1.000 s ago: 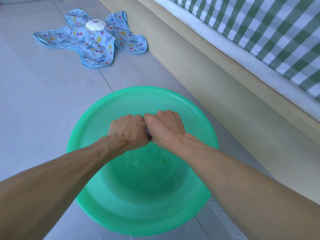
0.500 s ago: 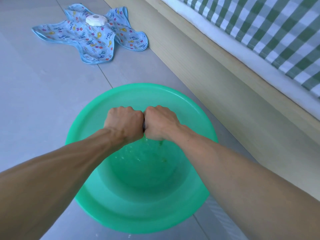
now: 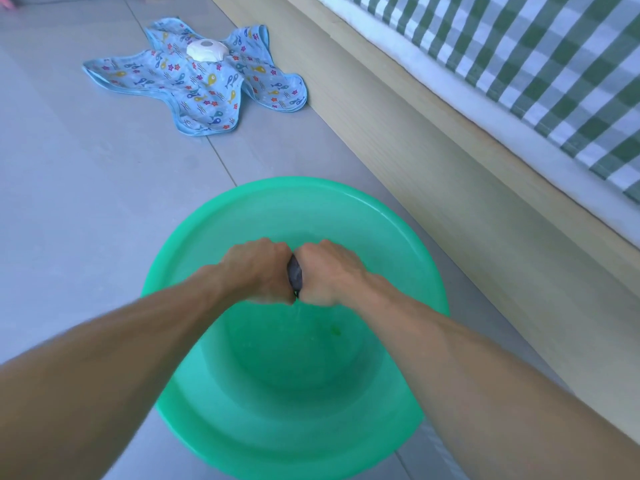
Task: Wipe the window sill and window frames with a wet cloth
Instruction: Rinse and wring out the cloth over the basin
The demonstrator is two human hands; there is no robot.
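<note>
Though I look for a brand, label or any writing, I can read none on anything in view; the only printing is the pattern of fish and stars on a blue cloth mat (image 3: pixel 204 86) lying on the grey tiled floor (image 3: pixel 69 209), toward its far edge. My left hand (image 3: pixel 258 270) and right hand (image 3: pixel 327 271) are both clenched into fists, knuckles up, side by side and almost touching, and between them a narrow strip of dark, wet-looking cloth (image 3: pixel 294 275) shows, gripped by both; the rest of the cloth is hidden inside the fists, so I cannot tell its full shape. The hands hold it above the middle of a round green plastic basin (image 3: pixel 426 258), which stands on the floor just beside the pale wooden base (image 3: pixel 433 174) running along the floor's right edge. Inside the basin I see a shallow, faintly rippled pool that looks like water at the bottom, with a small bright green speck (image 3: pixel 335 330) near the right inner wall; I cannot tell what that speck is. On the mat's far part sits a small white rounded object (image 3: pixel 207 50). Above the wooden base lies a white pad under a green-and-white checked fabric (image 3: pixel 540 64).
</note>
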